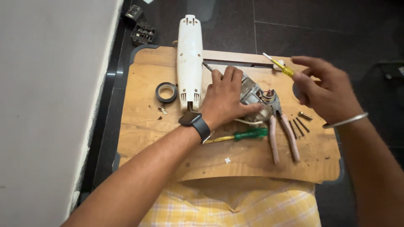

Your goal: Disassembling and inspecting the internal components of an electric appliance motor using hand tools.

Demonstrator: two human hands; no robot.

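Watching: I see both hands over a wooden board that serves as the desk (pixel 143 138), laid across my lap.
Left hand: the left hand (pixel 227 98) presses down on a small grey motor (pixel 252 98), fingers wrapped over its top; that grip is closed on the motor.
Right hand: the right hand (pixel 326 90) hovers just right of the motor, pinching a small yellow-handled screwdriver (pixel 280 67) between thumb and fingertips.
Key relation: the motor lies left of the right hand and slightly nearer me; the screwdriver's long axis slants up and left, its tip pointing away from the motor. The left hand is the one on the motor.
Motor's place: mid-board, touching the jaws of the pink-handled pliers (pixel 284 136).
Nearby: a white plastic housing (pixel 189 63) lies lengthwise just left of the left hand; a roll of black tape (pixel 166 92) sits beyond it; a green-handled screwdriver (pixel 244 135) lies below the wrist.
Edges and room: loose screws (pixel 299 126) lie near the board's right edge; open wood shows along the near side.
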